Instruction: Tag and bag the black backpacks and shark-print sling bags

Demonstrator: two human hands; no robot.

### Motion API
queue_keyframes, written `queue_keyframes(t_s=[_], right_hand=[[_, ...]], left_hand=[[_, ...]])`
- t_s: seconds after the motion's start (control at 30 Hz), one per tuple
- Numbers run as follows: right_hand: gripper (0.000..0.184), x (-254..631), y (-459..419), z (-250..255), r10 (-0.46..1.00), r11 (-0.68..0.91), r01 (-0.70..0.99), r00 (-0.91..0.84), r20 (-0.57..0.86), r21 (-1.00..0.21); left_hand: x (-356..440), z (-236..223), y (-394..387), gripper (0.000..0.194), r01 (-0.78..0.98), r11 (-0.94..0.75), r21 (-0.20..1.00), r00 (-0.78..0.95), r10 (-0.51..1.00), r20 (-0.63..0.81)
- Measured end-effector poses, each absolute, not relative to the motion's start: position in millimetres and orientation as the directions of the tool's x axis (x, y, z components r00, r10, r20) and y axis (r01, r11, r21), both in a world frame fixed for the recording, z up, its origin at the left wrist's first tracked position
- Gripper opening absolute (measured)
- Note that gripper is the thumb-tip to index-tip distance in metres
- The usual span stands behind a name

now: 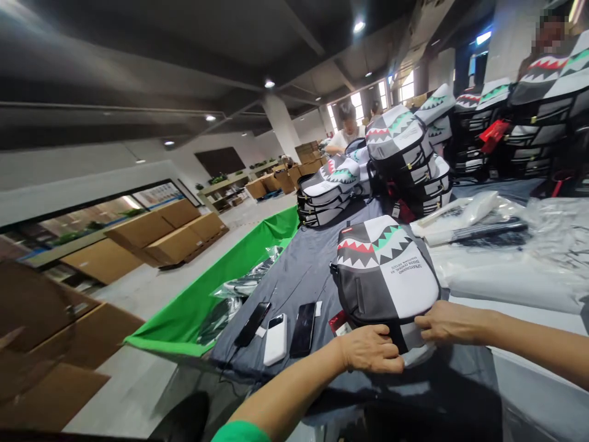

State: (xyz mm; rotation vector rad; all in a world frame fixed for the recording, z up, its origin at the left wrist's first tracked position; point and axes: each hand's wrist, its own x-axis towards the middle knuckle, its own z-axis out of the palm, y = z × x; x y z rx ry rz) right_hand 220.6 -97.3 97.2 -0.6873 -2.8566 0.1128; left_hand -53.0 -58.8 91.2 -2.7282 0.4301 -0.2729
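Cupping a grey-and-white shark-mouth backpack point(384, 276), the spread left hand point(370, 350) and right hand point(451, 323) press its lower edge, near a green fabric bin point(197, 301) holding clear plastic bags point(239, 285).

Dark ceiling point(138, 55), spotlights point(359, 26), square pillar point(281, 120), bright windows point(356, 101), cardboard cartons point(172, 245) on grey floor point(138, 294).

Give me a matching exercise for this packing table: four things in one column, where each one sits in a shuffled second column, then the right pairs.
Things:
1. Shark-mouth backpack
2. Stacked backpacks
3. Black phone
4. Green-lined bin

Places:
A. Beside the table, holding clear plastic
B. Flat on the grey table cover, left of the backpack
C. Under the left hand and right hand
D. Piled farther along the table

Pairs: 1-C; 2-D; 3-B; 4-A
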Motion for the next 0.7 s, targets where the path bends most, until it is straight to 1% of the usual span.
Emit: queue_keyframes(t_s=[0.1, 0.2, 0.3, 0.4, 0.5, 0.53, 0.63, 0.67, 0.7], right_hand=[[0.027, 221.9, -97.3, 101.3, 0.474, 0.876, 0.449, -0.868, 0.147, -0.177], [0.023, 222.5, -99.0, 103.4, 0.512, 0.848, 0.478, -0.851, 0.118, -0.227], [0.022, 223.2, -99.1, 101.7, 0.534, 0.835, 0.501, -0.838, 0.113, -0.225], [0.018, 224.5, -97.1, 96.7, 0.509, 0.855, 0.483, -0.851, 0.125, -0.190], [0.018, 226.1, -96.5, 93.0, 0.481, 0.874, 0.458, -0.863, 0.153, -0.160], [0.020, 226.5, -97.4, 92.5, 0.475, 0.878, 0.454, -0.864, 0.166, -0.152], [0.025, 228.0, -103.4, 91.6, 0.465, 0.885, 0.446, -0.864, 0.196, -0.133], [0.025, 229.1, -106.6, 90.4, 0.451, 0.893, 0.439, -0.866, 0.216, -0.101], [0.025, 230.6, -110.2, 88.3, 0.425, 0.903, 0.428, -0.871, 0.246, -0.043]], left_hand=[[-58.8, 83.6, -62.9, 0.015, -0.256, -0.911, -0.324, 0.928, -0.325, 0.182], [-60.9, 72.2, -65.2, 0.020, -0.224, -0.937, -0.270, 0.946, -0.275, 0.171], [-61.9, 65.6, -62.6, 0.020, -0.192, -0.928, -0.321, 0.949, -0.258, 0.179], [-62.5, 66.6, -59.4, 0.027, -0.157, -0.910, -0.384, 0.916, -0.280, 0.288], [-62.3, 69.8, -63.0, 0.037, -0.133, -0.913, -0.385, 0.878, -0.289, 0.381], [-62.3, 70.5, -66.1, 0.035, -0.132, -0.912, -0.389, 0.875, -0.292, 0.387], [-63.3, 69.4, -79.1, 0.021, -0.108, -0.900, -0.423, 0.883, -0.283, 0.375], [-64.1, 67.5, -83.9, 0.017, -0.090, -0.897, -0.433, 0.880, -0.275, 0.387], [-65.1, 64.5, -88.4, 0.013, -0.072, -0.896, -0.439, 0.873, -0.270, 0.407]])
